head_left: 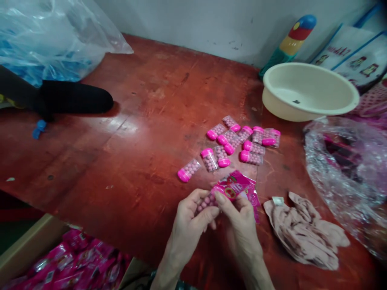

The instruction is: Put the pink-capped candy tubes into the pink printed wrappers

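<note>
My left hand (190, 221) is closed around a small clear candy bottle (206, 201) filled with pink balls. Its pink cap end points toward my right hand (240, 221), whose thumb presses near that cap. Under and between the right fingers are pink printed wrappers (234, 183), which fan out over the table; how many there are I cannot tell. Just beyond my hands lie several more candy bottles with pink caps, including a lone one (189, 170) at the left and a cluster (229, 137) behind.
A cream basin (311, 108) stands at the back right, beside a colourful tube (290, 44). Crumpled cloth (305, 231) and clear plastic (341, 181) lie on the right. At left are a plastic bag (60, 36) and a black padded object (78, 97). A carton (27, 245) holds pink packets below.
</note>
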`<state>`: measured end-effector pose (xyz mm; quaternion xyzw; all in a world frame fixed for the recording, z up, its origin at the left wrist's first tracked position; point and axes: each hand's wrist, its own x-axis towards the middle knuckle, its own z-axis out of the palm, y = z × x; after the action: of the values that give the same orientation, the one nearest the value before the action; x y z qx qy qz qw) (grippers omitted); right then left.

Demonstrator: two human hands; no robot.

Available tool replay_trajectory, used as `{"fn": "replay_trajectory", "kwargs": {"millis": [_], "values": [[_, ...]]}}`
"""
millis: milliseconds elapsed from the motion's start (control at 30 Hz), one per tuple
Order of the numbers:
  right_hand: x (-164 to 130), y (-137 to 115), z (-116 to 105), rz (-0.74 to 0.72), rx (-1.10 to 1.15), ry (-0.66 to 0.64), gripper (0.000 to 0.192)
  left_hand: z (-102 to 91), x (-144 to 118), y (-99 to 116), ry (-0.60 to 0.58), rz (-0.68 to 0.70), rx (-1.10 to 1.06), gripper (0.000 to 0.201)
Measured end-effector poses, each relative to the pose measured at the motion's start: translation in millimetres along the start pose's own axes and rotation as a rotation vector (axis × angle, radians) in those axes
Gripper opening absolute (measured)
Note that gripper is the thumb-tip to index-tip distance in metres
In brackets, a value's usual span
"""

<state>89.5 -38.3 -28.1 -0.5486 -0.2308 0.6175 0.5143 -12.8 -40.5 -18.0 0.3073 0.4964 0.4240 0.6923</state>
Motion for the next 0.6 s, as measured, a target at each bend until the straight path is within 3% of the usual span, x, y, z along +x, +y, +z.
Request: {"fn": "replay_trajectory", "kwargs": {"millis": [100, 200, 333, 467, 600], "values": [[4.8, -8.4, -0.3, -0.008, 0.047, 0.029, 0.015, 2.2, -2.1, 1.1, -0.040, 0.012, 0.121, 0.011], [3.5, -10.7, 2.8, -0.063, 0.030, 0.067, 0.009, 7.2, -7.0, -0.5, -0.004, 0.064, 0.219, 0.010], [-1.9, -9.5, 6.2, -0.006, -0.018, 0.002, 0.007, 12.0, -10.9, -1.4, 0.072, 0.113, 0.272, 0.017], [-1.0, -10.0, 4.1, 0.017, -0.120, -0.014, 0.011, 13.3, -6.2, -3.2, 0.095, 0.063, 0.166, 0.020], [4.8, -12.5, -7.0, 0.077, -0.033, -0.031, 0.017, 14.6, 0.3, -3.8, 0.074, 0.015, 0.009, 0.023]]}}
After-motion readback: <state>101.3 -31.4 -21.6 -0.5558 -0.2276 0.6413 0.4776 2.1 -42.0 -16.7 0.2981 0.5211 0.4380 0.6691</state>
